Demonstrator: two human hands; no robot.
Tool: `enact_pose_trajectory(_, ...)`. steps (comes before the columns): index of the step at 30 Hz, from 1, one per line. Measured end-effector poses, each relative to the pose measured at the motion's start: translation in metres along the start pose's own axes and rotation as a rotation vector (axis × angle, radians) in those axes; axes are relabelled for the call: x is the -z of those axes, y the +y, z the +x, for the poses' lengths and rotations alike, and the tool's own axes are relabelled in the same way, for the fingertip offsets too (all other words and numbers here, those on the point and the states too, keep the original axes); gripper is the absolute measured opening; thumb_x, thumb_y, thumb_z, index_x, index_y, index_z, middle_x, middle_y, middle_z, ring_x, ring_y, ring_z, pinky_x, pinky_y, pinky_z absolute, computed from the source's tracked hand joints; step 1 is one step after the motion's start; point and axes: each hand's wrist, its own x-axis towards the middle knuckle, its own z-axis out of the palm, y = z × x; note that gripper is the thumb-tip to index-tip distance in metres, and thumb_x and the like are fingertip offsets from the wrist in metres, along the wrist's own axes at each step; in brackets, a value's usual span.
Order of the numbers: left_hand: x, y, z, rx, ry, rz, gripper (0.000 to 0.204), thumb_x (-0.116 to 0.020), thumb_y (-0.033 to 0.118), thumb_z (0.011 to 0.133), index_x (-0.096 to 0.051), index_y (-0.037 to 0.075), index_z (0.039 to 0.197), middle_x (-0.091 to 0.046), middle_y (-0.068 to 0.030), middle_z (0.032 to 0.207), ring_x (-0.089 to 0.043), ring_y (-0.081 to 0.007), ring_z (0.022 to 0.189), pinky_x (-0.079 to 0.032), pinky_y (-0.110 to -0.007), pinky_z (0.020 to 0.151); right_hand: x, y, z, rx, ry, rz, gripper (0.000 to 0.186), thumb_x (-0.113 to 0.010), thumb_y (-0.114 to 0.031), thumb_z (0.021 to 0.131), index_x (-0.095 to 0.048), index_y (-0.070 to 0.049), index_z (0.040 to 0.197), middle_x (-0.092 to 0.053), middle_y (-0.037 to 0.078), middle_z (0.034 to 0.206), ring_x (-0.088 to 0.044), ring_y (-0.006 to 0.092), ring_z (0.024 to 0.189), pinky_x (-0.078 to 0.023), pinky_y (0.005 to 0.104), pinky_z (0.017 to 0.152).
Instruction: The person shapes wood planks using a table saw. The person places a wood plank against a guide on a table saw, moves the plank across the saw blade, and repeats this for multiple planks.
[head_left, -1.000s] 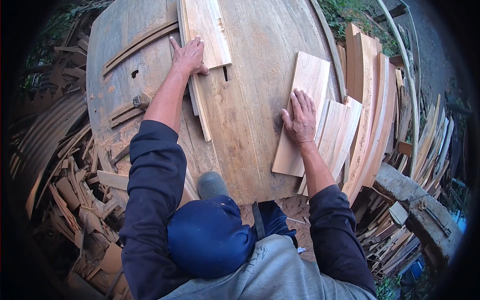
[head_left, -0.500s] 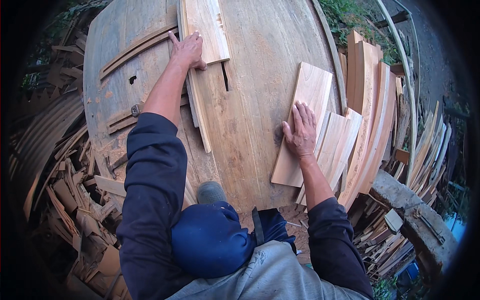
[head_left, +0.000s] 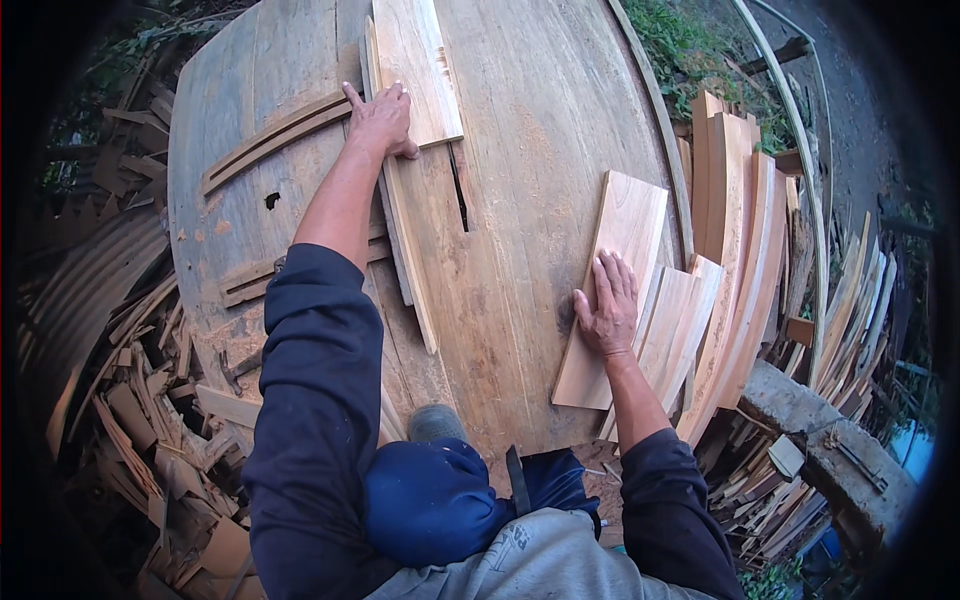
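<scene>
My left hand point(head_left: 382, 118) reaches far across a large round wooden table point(head_left: 540, 130) and presses on the left edge of a pale plank point(head_left: 418, 60) lying near a saw slot point(head_left: 458, 186). A long thin strip point(head_left: 408, 250) lies beside that plank, running back toward me. My right hand point(head_left: 607, 305) rests flat, fingers spread, on a second pale board point(head_left: 620, 260) at the table's right side. That board lies on top of several similar boards point(head_left: 685, 325). Neither hand grips anything.
Curved wooden boards point(head_left: 745, 250) lean in a stack against the table's right rim. Offcuts and scrap wood point(head_left: 140, 380) pile up on the left. Dark curved battens point(head_left: 270, 140) lie on the table's left part. A stone block point(head_left: 830, 450) sits lower right.
My left hand has stayed on the far plank. My right hand has slid slightly down the right board, toward me.
</scene>
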Motion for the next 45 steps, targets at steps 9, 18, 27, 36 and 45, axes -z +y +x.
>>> enact_pose_trajectory(9,0.009,-0.027,0.048,0.019,-0.024,-0.017,0.107,-0.091,0.048,0.065,-0.045,0.009,0.153,-0.033,-0.0056,0.167,-0.034,-0.0206,0.153,-0.006,-0.083,0.117,0.001,-0.002,0.006,0.025,0.0,-0.011,0.064,-0.075,-0.025,0.084,-0.056,-0.004,0.141,-0.052,0.015,0.153,-0.044,0.0346,0.147,-0.029,0.0503,0.124)
enact_pose_trajectory(18,0.045,-0.042,0.132,-0.018,-0.112,0.061,0.091,-0.086,0.052,0.074,-0.053,0.01,0.147,-0.046,-0.0077,0.159,-0.04,-0.0235,0.149,-0.012,-0.082,0.117,0.004,0.002,0.004,-0.034,-0.044,-0.009,0.064,-0.075,-0.025,0.082,-0.058,-0.004,0.139,-0.052,0.014,0.153,-0.044,0.0341,0.146,-0.03,0.0509,0.124)
enact_pose_trajectory(27,0.047,-0.046,0.22,0.365,0.095,-0.027,0.112,-0.045,0.086,0.086,-0.044,-0.004,0.153,-0.05,-0.0253,0.153,-0.041,-0.0446,0.147,-0.004,-0.078,0.117,0.004,-0.006,0.01,-0.061,-0.076,-0.02,0.064,-0.074,-0.027,0.082,-0.058,-0.005,0.14,-0.052,0.013,0.153,-0.044,0.0327,0.146,-0.029,0.0512,0.124)
enact_pose_trajectory(36,0.053,-0.005,0.239,0.57,0.087,-0.475,0.125,-0.074,0.07,0.064,-0.04,-0.014,0.15,-0.056,-0.033,0.143,-0.054,-0.0463,0.136,-0.019,-0.063,0.124,0.011,0.003,0.0,-0.091,-0.117,-0.051,0.064,-0.072,-0.031,0.083,-0.058,-0.006,0.141,-0.052,0.012,0.153,-0.043,0.0321,0.146,-0.029,0.0513,0.124)
enact_pose_trajectory(45,0.093,-0.16,0.189,-0.235,0.242,-2.106,0.099,-0.07,0.066,0.08,-0.047,-0.005,0.145,-0.066,-0.0216,0.116,-0.07,-0.0312,0.104,-0.062,-0.042,0.088,0.004,0.002,0.008,-0.02,-0.086,-0.031,0.066,-0.07,-0.031,0.085,-0.055,-0.004,0.142,-0.049,0.015,0.154,-0.041,0.0356,0.147,-0.027,0.0532,0.125)
